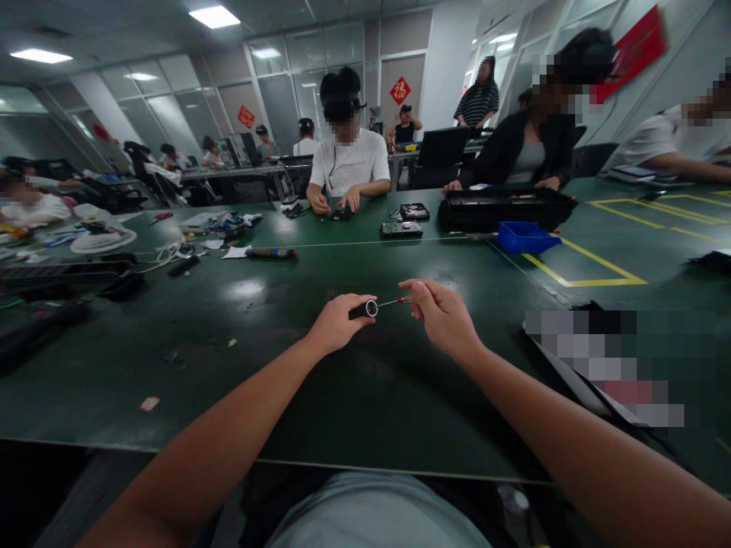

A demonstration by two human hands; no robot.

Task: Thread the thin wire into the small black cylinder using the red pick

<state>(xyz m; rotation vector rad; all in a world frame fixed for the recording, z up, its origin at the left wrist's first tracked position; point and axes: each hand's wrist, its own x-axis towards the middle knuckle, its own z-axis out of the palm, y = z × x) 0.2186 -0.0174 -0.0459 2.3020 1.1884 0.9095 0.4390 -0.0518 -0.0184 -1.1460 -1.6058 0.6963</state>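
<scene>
My left hand (335, 323) is closed around a small black cylindrical part (361, 310) whose round end, edged with a light ring, faces right. From the other side my right hand (444, 313) grips a screwdriver (403, 300) with a red, partly clear handle. Its thin metal shaft points left, and the tip meets or nearly meets the ringed end; contact is too small to make out. Both hands are held above the green table (274, 403), near its middle.
Across the table a person in white (349, 164) handles small parts. Hard drives (401, 229), a long black casing (505, 209) and a blue bin (526, 237) stand at the back. Cables and a white fan cover (103, 239) lie left; a blurred-out object (605, 365) lies right.
</scene>
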